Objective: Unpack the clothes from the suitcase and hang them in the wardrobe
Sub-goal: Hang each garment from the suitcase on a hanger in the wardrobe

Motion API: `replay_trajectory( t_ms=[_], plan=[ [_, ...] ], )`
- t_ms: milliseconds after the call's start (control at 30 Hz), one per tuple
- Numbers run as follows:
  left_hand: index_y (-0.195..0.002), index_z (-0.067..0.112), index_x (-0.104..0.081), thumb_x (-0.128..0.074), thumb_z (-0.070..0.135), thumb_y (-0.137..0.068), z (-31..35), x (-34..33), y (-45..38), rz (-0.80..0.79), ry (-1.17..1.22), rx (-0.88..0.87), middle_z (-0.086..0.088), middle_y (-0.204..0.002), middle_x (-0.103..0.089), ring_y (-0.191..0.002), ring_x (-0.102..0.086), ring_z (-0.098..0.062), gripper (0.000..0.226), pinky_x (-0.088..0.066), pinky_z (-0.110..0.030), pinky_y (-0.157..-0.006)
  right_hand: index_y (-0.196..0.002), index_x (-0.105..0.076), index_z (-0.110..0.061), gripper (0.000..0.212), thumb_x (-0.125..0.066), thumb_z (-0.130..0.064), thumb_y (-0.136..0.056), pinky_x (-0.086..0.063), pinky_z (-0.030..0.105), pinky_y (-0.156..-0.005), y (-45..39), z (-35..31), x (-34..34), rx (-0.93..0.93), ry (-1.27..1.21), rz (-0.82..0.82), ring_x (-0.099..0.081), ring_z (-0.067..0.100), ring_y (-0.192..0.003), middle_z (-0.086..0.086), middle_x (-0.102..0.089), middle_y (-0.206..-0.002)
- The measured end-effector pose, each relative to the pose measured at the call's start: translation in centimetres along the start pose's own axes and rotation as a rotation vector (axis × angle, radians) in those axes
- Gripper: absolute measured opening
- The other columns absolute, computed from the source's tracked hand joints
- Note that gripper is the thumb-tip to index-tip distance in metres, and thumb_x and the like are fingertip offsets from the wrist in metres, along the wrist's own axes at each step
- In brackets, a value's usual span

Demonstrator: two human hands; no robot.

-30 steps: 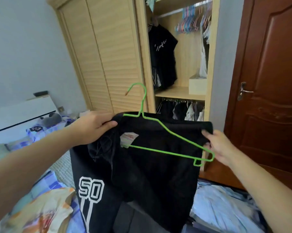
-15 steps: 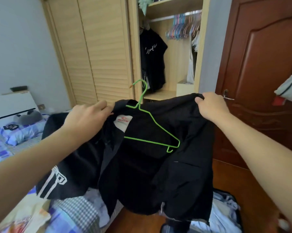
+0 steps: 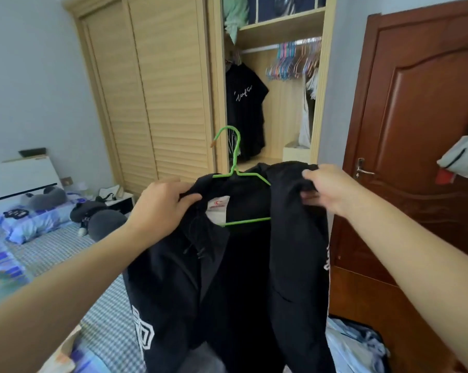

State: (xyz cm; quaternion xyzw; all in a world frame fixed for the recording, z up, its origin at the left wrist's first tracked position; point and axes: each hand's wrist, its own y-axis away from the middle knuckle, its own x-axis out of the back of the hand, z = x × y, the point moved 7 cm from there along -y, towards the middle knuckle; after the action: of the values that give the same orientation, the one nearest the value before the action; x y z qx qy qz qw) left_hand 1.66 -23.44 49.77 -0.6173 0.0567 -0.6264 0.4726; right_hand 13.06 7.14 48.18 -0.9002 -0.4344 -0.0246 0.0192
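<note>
Bedroom walls in pale grey frame a wooden wardrobe [image 3: 173, 84] at twelve o'clock, its louvred doors slid aside so the right bay stands open. Inside that bay a black T-shirt [image 3: 245, 109] hangs at the left of the rail, and a bunch of coloured hangers [image 3: 292, 61] crowds the rail to its right. At three o'clock is a brown door [image 3: 421, 146] with a metal handle. At nine o'clock lies a bed [image 3: 47, 251] with a checked cover, pillows and grey soft toys. Front and centre, a black jacket [image 3: 241, 278] is held up on a green hanger [image 3: 236, 181], whose hook rises above the collar toward twelve o'clock; the hanger's lower bar shows through the open neck beside a white label. The left hand [image 3: 160, 205] grips the jacket's left shoulder at about ten o'clock of the garment, thumb and fingers closed over the cloth. The right hand [image 3: 332, 189] pinches the other shoulder at about two o'clock, fingers curled round a fold of fabric. White printing shows low on the jacket's left panel. At five o'clock, on the floor below the door, the suitcase [image 3: 359, 348] lies open with pale clothes bundled in it.
</note>
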Motion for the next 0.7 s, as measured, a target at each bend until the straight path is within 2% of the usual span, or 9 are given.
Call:
replay_trajectory(
  t_ms=[67, 133, 233, 300, 367, 467, 533, 600, 700],
  plan=[
    [-0.069, 0.040, -0.058, -0.065, 0.032, -0.097, -0.9, 0.7, 0.7, -0.037, 0.115, 0.063, 0.009, -0.072, -0.061, -0.076, -0.058, -0.008, 0.030, -0.047, -0.034, -0.073, -0.126, -0.059, -0.016, 0.031, -0.047, -0.035, -0.105, -0.052, 0.042, -0.099, 0.5, -0.3, 1.4, 0.041, 0.274, -0.082, -0.062, 0.021, -0.112, 0.004, -0.064, -0.128],
    [-0.080, 0.031, -0.072, -0.065, 0.032, -0.098, -1.8, 0.8, 1.0, -0.071, 0.173, 0.132, 0.006, -0.081, -0.069, -0.083, -0.062, -0.008, 0.019, -0.050, -0.036, -0.081, -0.143, -0.050, -0.023, 0.049, -0.040, -0.050, -0.104, -0.033, 0.039, -0.116, 1.5, 0.6, 0.8, 0.044, 0.495, -0.245, -0.047, 0.017, -0.134, -0.008, -0.052, -0.143],
    [-0.080, 0.014, -0.072, -0.063, 0.033, -0.099, -2.4, 0.9, 1.0, -0.132, 0.204, 0.209, 0.001, -0.078, -0.070, -0.079, -0.063, -0.013, 0.028, -0.051, -0.038, -0.080, -0.124, -0.055, -0.017, 0.040, -0.039, -0.048, -0.105, -0.038, 0.032, -0.101, 2.3, 1.8, -1.6, 0.254, 0.827, -0.248, -0.051, 0.013, -0.115, -0.009, -0.056, -0.118],
    [-0.073, 0.012, -0.068, -0.061, 0.035, -0.100, -2.2, 0.9, 1.2, -0.176, 0.278, 0.274, -0.005, -0.071, -0.068, -0.069, -0.061, -0.014, 0.036, -0.049, -0.035, -0.072, -0.100, -0.057, -0.015, 0.032, -0.044, -0.044, -0.104, -0.049, 0.039, -0.089, 2.1, 2.1, -2.4, 0.427, 0.913, -0.116, -0.061, 0.016, -0.097, -0.009, -0.063, -0.098],
    [-0.082, 0.013, -0.076, -0.059, 0.037, -0.102, -2.7, 1.1, 1.3, -0.183, 0.435, 0.393, -0.007, -0.080, -0.076, -0.075, -0.071, -0.019, 0.035, -0.054, -0.036, -0.076, -0.087, -0.056, -0.022, 0.028, -0.047, -0.044, -0.102, -0.051, 0.046, -0.080, 1.5, 2.5, -2.6, 0.492, 0.880, -0.027, -0.062, 0.021, -0.084, -0.005, -0.064, -0.082],
    [-0.086, 0.021, -0.080, -0.062, 0.038, -0.098, -7.1, 2.4, 2.2, 0.005, 0.595, 0.624, -0.007, -0.087, -0.078, -0.089, -0.074, -0.028, 0.027, -0.058, -0.043, -0.085, -0.090, -0.061, -0.024, 0.026, -0.047, -0.042, -0.102, -0.047, 0.047, -0.088, 0.6, 2.3, -2.7, 0.522, 0.792, 0.068, -0.060, 0.023, -0.085, -0.005, -0.065, -0.080],
    [-0.086, 0.023, -0.075, -0.060, 0.043, -0.090, -11.0, 3.8, 4.0, 0.204, 0.396, 0.728, -0.017, -0.095, -0.073, -0.100, -0.068, -0.037, 0.025, -0.054, -0.049, -0.091, -0.097, -0.065, -0.020, 0.028, -0.047, -0.041, -0.103, -0.042, 0.049, -0.096, 0.0, 1.9, -2.8, 0.549, 0.765, 0.141, -0.058, 0.025, -0.090, -0.004, -0.065, -0.085],
    [-0.107, 0.031, -0.067, -0.060, 0.044, -0.090, -12.4, 3.9, 6.3, 0.298, 0.188, 0.741, -0.017, -0.115, -0.058, -0.114, -0.056, -0.034, 0.023, -0.046, -0.048, -0.102, -0.104, -0.066, -0.016, 0.031, -0.047, -0.041, -0.103, -0.041, 0.049, -0.098, -1.0, 2.3, -3.4, 0.536, 0.710, 0.192, -0.058, 0.027, -0.094, -0.004, -0.063, -0.090],
    [-0.130, 0.024, -0.045, -0.067, 0.060, -0.085, -12.0, 0.2, 8.8, 0.265, 0.317, 0.782, -0.001, -0.118, -0.051, -0.108, -0.056, -0.021, 0.061, -0.046, -0.041, -0.099, -0.101, -0.063, -0.012, 0.032, -0.049, -0.041, -0.102, -0.041, 0.053, -0.100, -2.6, 3.2, -6.7, 0.513, 0.687, 0.192, -0.058, 0.032, -0.099, -0.005, -0.059, -0.090]
  ],
)
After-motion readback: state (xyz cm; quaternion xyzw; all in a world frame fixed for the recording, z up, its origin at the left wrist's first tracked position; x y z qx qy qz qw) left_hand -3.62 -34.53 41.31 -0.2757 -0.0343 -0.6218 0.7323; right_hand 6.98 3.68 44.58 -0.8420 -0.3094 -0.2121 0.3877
